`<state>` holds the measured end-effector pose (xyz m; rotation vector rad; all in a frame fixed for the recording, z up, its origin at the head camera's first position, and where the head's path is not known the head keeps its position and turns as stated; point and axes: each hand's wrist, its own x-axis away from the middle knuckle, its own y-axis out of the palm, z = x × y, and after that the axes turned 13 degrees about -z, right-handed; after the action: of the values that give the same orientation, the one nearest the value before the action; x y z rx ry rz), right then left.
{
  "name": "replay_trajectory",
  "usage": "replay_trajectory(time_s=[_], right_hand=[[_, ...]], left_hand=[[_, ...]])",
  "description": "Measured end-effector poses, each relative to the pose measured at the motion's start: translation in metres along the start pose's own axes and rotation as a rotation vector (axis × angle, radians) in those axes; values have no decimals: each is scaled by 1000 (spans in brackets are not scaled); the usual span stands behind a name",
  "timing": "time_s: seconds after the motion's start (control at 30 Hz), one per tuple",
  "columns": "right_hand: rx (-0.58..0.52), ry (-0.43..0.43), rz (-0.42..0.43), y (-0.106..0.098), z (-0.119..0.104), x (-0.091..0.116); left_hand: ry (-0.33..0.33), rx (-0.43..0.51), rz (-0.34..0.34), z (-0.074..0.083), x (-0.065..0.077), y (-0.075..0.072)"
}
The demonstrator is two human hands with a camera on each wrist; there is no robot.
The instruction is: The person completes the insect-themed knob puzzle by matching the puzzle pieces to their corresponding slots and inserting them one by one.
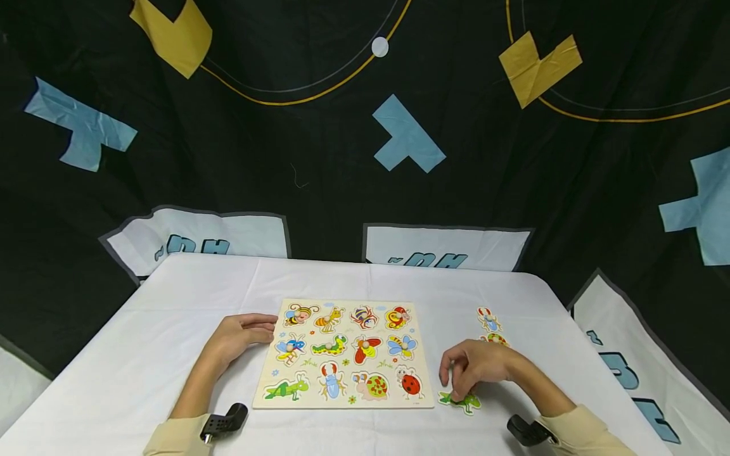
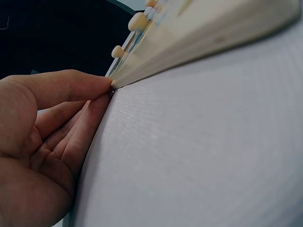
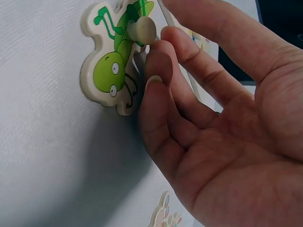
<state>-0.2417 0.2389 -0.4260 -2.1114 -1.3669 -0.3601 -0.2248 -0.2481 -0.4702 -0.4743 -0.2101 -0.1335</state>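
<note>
A wooden insect puzzle board [image 1: 315, 399] lies on the white table. Along its left edge, my left hand [image 1: 242, 339] touches the side with extended fingers; the left wrist view shows the fingertips [image 2: 106, 86] against the board's edge. Just right of the board lies a green grasshopper puzzle piece [image 1: 469, 403] with a knob [image 3: 144, 30]. My right hand [image 1: 479, 367] is over this piece, fingers bent loosely. In the right wrist view its fingertips [image 3: 158, 66] are close beside the knob, which is not visibly pinched. Whether they touch it is hard to tell.
Beyond my right hand lie a stag beetle piece [image 1: 488, 318] and a snail piece [image 1: 495, 339], the latter partly hidden by the hand. Knobs [image 2: 138, 21] stand up from the board. A black curtain [image 1: 331, 190] hangs behind the table [image 1: 319, 278].
</note>
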Motion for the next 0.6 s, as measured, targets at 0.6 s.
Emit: replay_trajectory(time_s=[0.6], right_hand=[[-56, -29, -36, 2, 5, 1]], left_hand=[[4, 0, 4, 1, 0, 1]])
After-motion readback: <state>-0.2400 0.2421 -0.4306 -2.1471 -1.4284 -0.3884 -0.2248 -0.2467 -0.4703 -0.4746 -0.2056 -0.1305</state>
